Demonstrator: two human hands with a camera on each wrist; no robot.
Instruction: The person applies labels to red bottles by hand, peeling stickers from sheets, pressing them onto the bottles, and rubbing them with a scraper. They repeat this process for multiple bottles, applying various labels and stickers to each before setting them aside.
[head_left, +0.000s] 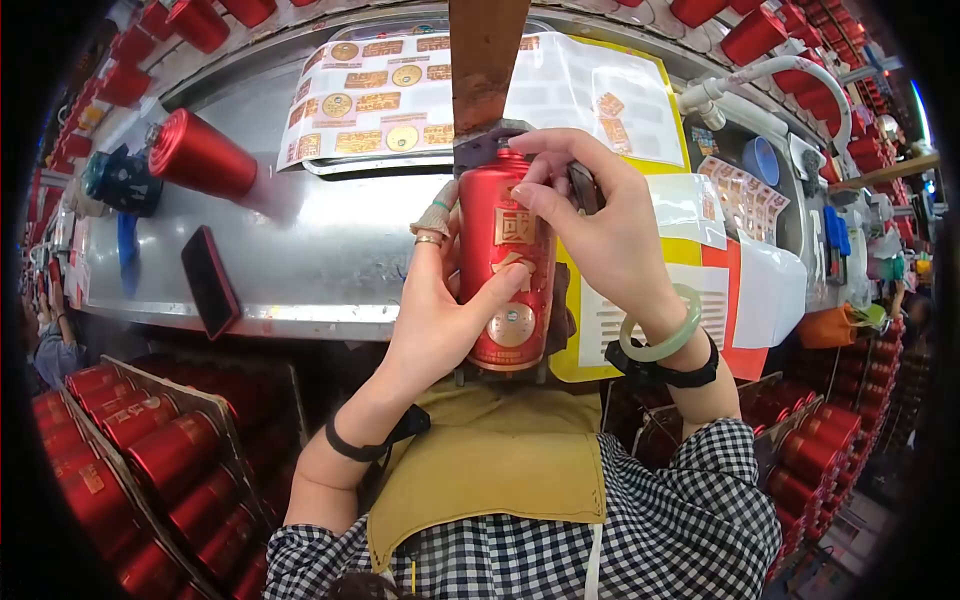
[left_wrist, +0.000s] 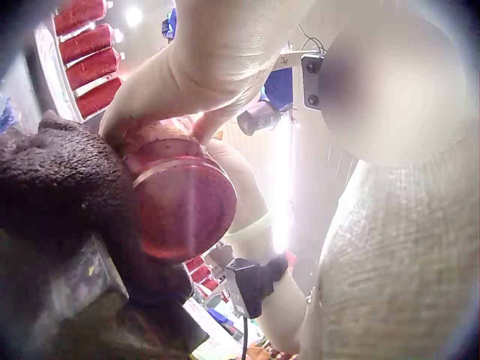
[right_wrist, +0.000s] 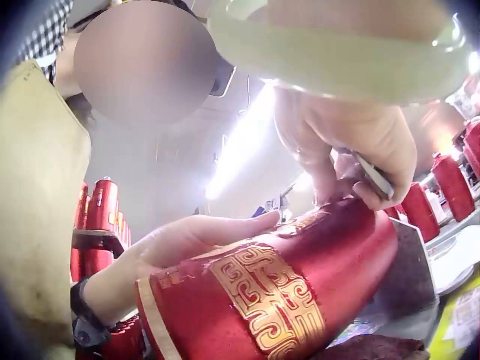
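A red bottle (head_left: pixel 482 292) with raised gold characters lies neck away from me over the table's front edge. My left hand (head_left: pixel 435 318) grips its left side, thumb across the front near a gold character. A pale cover sits on one left finger. My right hand (head_left: pixel 610 215) is at the bottle's shoulder, thumb and fingertips close to the upper gold label (head_left: pixel 515 226). Curled right fingers hold a small flat metal-edged tool (right_wrist: pixel 375 178). In the left wrist view the round bottle base (left_wrist: pixel 187 214) shows beside a dark brown cloth (left_wrist: pixel 60 176).
Gold sticker sheets (head_left: pixel 370 95) lie at the back behind a brown post (head_left: pixel 487 60). Another red bottle (head_left: pixel 205 155) lies at left, near a phone (head_left: pixel 210 282). A yellow board (head_left: pixel 570 350) and papers are at right. Crates of red bottles (head_left: pixel 150 430) stand below.
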